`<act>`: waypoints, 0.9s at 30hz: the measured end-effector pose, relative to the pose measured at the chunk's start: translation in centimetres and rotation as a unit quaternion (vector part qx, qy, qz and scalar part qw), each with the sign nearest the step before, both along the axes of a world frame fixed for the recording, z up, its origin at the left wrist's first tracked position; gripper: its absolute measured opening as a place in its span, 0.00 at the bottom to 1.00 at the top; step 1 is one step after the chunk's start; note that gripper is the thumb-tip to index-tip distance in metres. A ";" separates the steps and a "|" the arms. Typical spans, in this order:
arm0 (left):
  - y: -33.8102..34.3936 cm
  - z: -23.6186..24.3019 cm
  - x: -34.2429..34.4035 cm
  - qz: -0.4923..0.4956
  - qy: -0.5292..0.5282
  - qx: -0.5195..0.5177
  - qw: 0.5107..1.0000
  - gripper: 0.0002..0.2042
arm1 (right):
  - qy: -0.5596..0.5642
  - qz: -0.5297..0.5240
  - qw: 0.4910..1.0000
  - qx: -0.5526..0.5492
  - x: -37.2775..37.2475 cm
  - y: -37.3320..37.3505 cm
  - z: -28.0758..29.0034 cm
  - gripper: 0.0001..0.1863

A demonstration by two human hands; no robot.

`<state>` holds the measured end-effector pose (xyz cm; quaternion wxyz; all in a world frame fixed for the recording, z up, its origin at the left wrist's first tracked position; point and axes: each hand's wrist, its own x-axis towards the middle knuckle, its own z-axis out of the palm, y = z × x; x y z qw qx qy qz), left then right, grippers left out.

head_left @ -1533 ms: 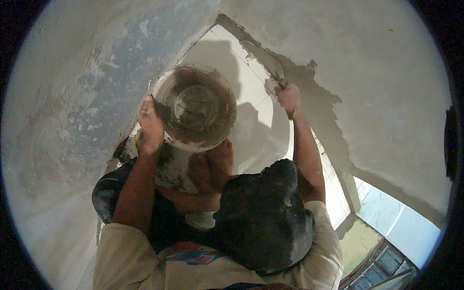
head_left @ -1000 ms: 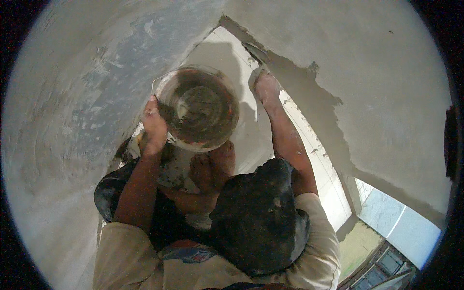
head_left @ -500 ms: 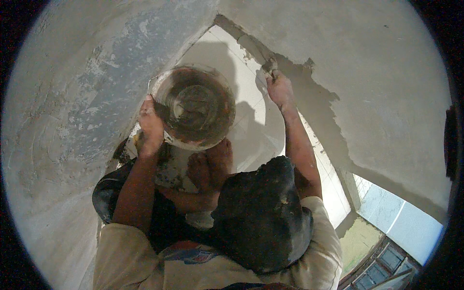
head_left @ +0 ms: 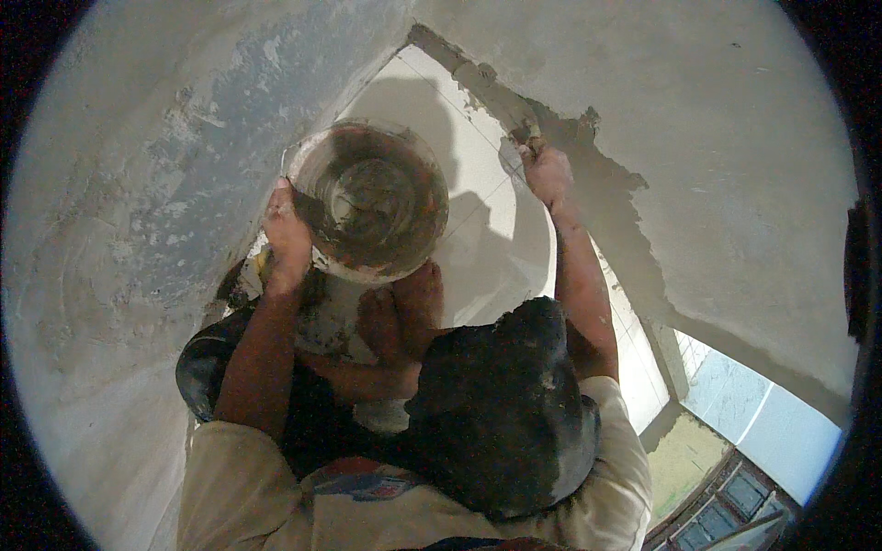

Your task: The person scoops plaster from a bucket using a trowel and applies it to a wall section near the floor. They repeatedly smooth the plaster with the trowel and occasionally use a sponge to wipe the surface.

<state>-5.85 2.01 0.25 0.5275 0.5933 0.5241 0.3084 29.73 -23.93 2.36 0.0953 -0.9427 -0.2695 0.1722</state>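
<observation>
My left hand grips the near-left rim of a round, cement-stained bucket with grey residue inside. My right hand is closed on a trowel, its blade partly hidden, at the bottom of the right wall, where a ragged band of darker, wet-looking mortar runs along the surface. My bare feet show below the bucket, partly hidden by it and by my dark-clad knees.
Plastered walls close in on both sides, the left one patchy, meeting in a corner at the top. Pale tiled floor lies between them. At lower right are pale blue panels, a yellowish surface and a dark framed opening.
My right hand went up and left along the wall's foot, then came back down and right with the trowel. My left hand and the bucket stay almost in place.
</observation>
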 end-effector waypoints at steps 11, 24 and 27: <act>0.0 -0.4 0.3 0.010 -0.022 -0.042 0.999 0.28 | -0.034 0.026 0.999 0.028 -2.4 3.1 -5.2 0.21; 0.3 -0.9 -0.2 0.023 -0.014 -0.008 1.000 0.26 | -0.048 0.006 0.998 -0.034 -3.9 -4.8 -1.5 0.18; -0.1 -0.4 -0.2 0.015 -0.004 -0.038 0.999 0.26 | -0.063 0.015 0.997 0.032 -4.2 -2.9 -3.9 0.18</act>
